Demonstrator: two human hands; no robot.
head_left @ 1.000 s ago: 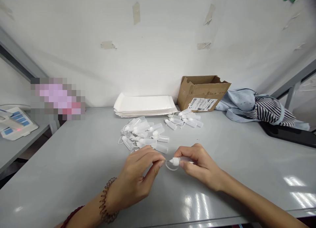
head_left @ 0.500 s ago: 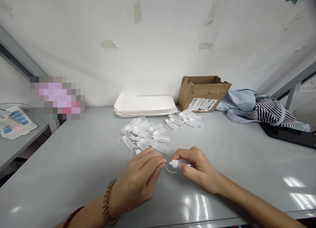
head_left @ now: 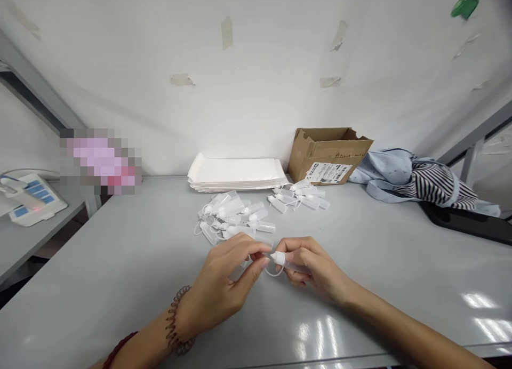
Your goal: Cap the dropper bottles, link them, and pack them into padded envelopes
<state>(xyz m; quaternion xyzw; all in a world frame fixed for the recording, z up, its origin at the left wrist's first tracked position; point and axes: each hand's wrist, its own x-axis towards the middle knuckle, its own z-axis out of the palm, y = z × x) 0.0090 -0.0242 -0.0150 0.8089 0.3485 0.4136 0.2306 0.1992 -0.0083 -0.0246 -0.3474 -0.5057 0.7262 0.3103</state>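
Observation:
My right hand [head_left: 316,265] is wrapped round a small translucent bottle [head_left: 296,266], whose white cap [head_left: 279,258] and narrow tip point left. A thin white strap [head_left: 274,274] loops below the cap towards my left thumb. At the bottle's tip is my left hand [head_left: 228,278], its thumb and fingers curled close together on something too small to make out. Just beyond my left hand lies a pile of similar bottles [head_left: 230,208]. A smaller group of them [head_left: 308,201] lies farther right, in front of the carton.
On the grey table [head_left: 140,262], a stack of white sheets or envelopes [head_left: 240,171] rests by the wall. An open cardboard box [head_left: 328,158] stands right of it. Blue fabric [head_left: 384,169], striped cloth [head_left: 440,185] and a black object [head_left: 468,225] lie at right; a white device [head_left: 38,201] at left.
My left index finger and thumb have parted somewhat at the bottle's tip. My right hand has shifted its hold, and the bottle has moved slightly left. The camera view has shifted a little.

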